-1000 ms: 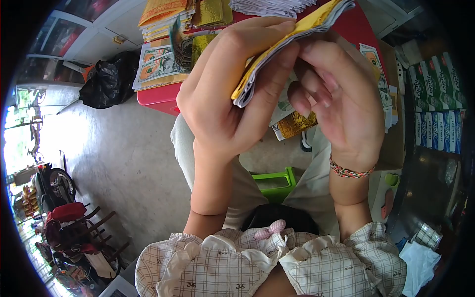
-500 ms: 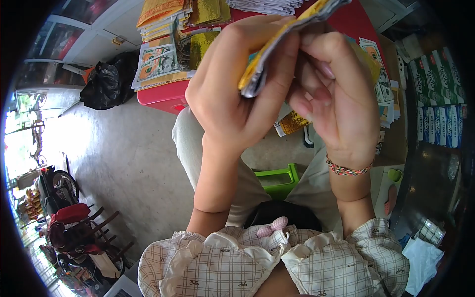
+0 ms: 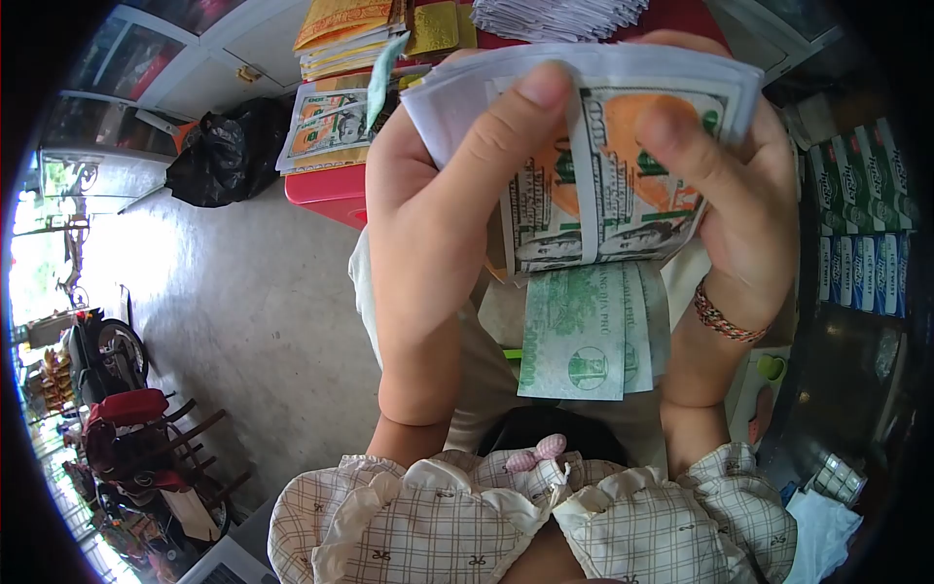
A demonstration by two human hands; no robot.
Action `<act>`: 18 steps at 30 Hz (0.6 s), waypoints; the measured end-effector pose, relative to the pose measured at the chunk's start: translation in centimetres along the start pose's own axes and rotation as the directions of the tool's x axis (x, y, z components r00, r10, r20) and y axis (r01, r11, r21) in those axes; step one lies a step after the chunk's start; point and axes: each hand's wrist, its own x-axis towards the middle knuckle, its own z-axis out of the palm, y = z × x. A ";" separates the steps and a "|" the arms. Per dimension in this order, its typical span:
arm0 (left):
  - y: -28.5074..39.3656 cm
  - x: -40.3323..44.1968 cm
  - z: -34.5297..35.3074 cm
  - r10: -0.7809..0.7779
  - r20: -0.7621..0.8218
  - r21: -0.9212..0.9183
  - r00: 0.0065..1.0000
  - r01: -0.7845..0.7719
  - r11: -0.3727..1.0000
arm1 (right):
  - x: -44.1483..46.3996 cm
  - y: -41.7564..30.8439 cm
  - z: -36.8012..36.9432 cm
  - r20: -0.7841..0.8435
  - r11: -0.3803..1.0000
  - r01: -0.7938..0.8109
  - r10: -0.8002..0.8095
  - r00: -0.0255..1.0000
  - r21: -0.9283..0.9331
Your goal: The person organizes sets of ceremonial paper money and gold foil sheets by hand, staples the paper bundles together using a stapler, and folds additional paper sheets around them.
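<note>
A bundle of joss paper is held up between both hands, its face printed like hundred-dollar notes with orange patches and its upper edge showing white sheets. My left hand grips the left side, the thumb pressed on the white paper. On the right side, my right hand is closed round the bundle, thumb over the printed face. Green printed notes hang out below the bundle, fanned slightly. The fingers behind the paper are hidden.
Stacked orange and gold paper, more dollar-print sheets and white paper lie on the red table. A black plastic bag stands on the floor to the left. Green and blue boxes line the right.
The bundle, seen edge-on before, now has its dollar-print face turned toward me. Green notes now show hanging beneath it. My right hand has moved outward and grips the right side.
</note>
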 end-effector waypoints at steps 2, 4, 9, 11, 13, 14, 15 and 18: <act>0.1 -0.3 0.2 -0.039 0.025 0.016 0.999 0.039 0.999 | -0.3 0.2 -0.3 -0.027 0.995 -0.095 0.095 0.995 -0.026; 0.3 -0.4 0.2 -0.066 0.037 0.006 0.997 0.066 0.998 | 0.3 0.4 -1.4 0.053 0.993 -0.109 0.111 0.992 -0.038; 0.8 -0.4 -0.1 -0.155 0.073 -0.040 0.985 0.158 0.987 | 0.1 0.2 -1.5 0.108 0.994 -0.104 0.106 0.988 -0.027; 0.6 -0.1 -0.6 -0.192 0.173 -0.061 0.966 0.205 0.977 | 0.2 0.2 -1.6 0.120 0.996 -0.074 0.079 0.990 -0.047; 0.3 -0.2 -0.5 -0.145 0.177 -0.047 0.974 0.155 0.987 | 0.2 0.1 -1.7 0.134 0.995 -0.090 0.095 0.986 -0.048; 0.2 -0.2 -0.5 -0.096 0.183 -0.032 0.978 0.104 0.994 | 0.3 0.0 -1.8 0.147 0.994 -0.102 0.109 0.983 -0.049; 0.1 -0.1 -0.6 -0.097 0.183 -0.031 0.978 0.105 0.994 | 0.2 0.0 -1.7 0.147 0.993 -0.104 0.110 0.983 -0.048; -0.1 0.1 -1.0 -0.105 0.201 0.049 0.974 0.097 0.994 | -0.1 -0.1 -1.5 0.115 0.990 -0.137 0.140 0.983 -0.028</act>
